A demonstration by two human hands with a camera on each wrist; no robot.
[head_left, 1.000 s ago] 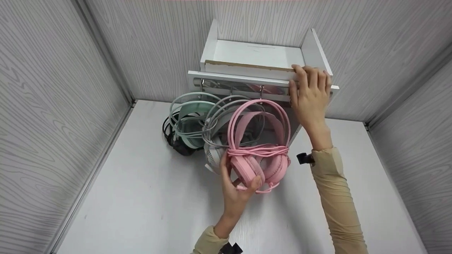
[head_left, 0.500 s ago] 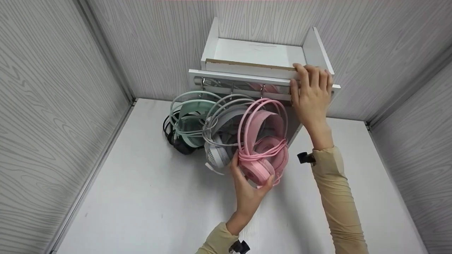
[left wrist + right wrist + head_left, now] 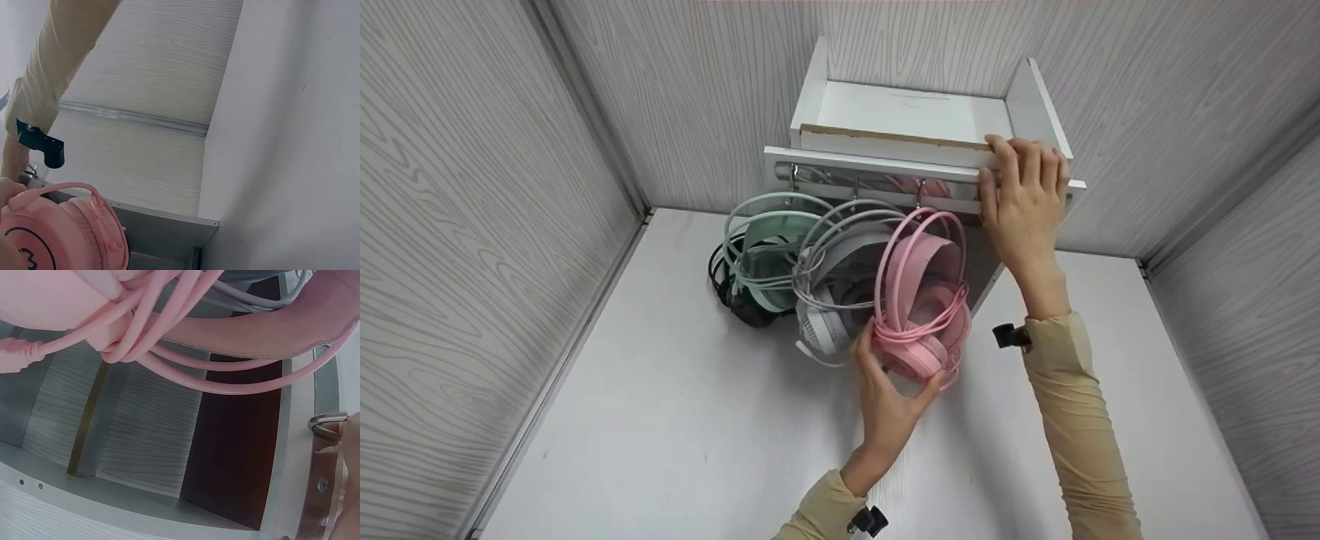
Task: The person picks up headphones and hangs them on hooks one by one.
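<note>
Pink headphones (image 3: 926, 300) with their cable wound round the ear cups hang from a hook on a rail (image 3: 870, 161) along the shelf front. My left hand (image 3: 885, 412) holds their near ear cup from below, thumb and fingers on either side. In the left wrist view that pink ear cup (image 3: 45, 230) shows a black line mark. My right hand (image 3: 1027, 202) grips the rail's right end, fingertips over the top and thumb at the front. A metal hook (image 3: 327, 424) appears near it in the right wrist view. Grey headphones (image 3: 825, 322) hang just left of the pink pair.
Green headphones (image 3: 769, 225) and black headphones (image 3: 754, 307) hang farther left. The white shelf unit (image 3: 915, 112) stands against the back wall on a white table (image 3: 697, 420). Wood-grain panels (image 3: 465, 225) enclose the sides.
My left hand has moved right and slightly up, turning the pink headphones partly sideways on their hook. More of the grey headphones shows. My right hand stays on the rail.
</note>
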